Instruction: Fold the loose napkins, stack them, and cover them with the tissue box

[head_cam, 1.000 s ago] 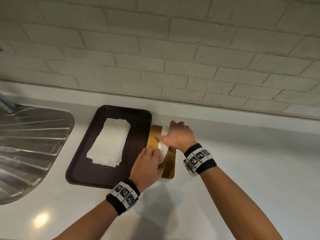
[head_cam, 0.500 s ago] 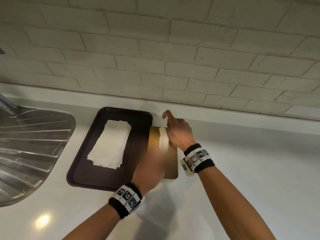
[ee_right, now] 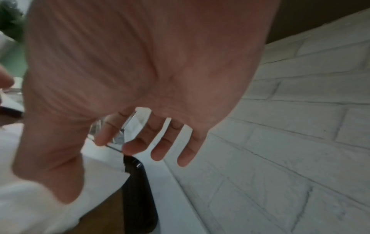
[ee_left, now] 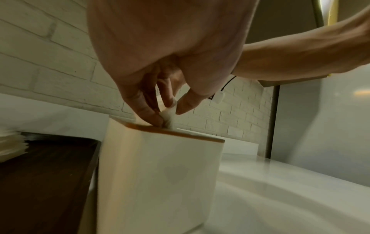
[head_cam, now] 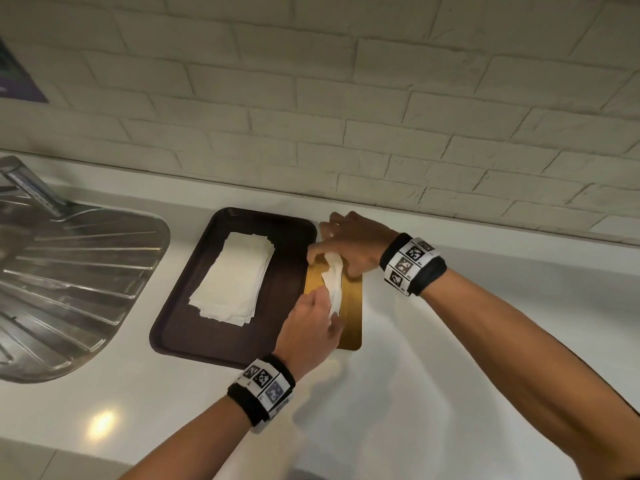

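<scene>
A person leans both forearms over a white kitchen counter [head_cam: 450,341], working at a tissue box [head_cam: 351,306] that stands just right of a dark brown tray [head_cam: 180,327], close to the white brick wall [head_cam: 346,98]. The left hand [head_cam: 310,327] reaches in from below, palm down, its thumb and fingertips [ee_left: 148,114] drawn together to pinch a white tissue [head_cam: 334,282] where it rises from the slot in the box's golden-brown top; the left wrist view shows the pinch right at the top edge of the white-sided box [ee_left: 160,174]. The right hand [head_cam: 349,244] comes across from the right, wrist bent, and lies over the far end of the box; its thumb presses down near the tissue's upper end while its fingers [ee_right: 160,147] are spread and nearly straight, curled round nothing. A stack of folded napkins [head_cam: 235,277] lies flat on the tray, well to the left of the box. Both wrists carry black bands with printed square markers. A steel sink drainboard [head_cam: 69,278] fills the left side of the counter.
</scene>
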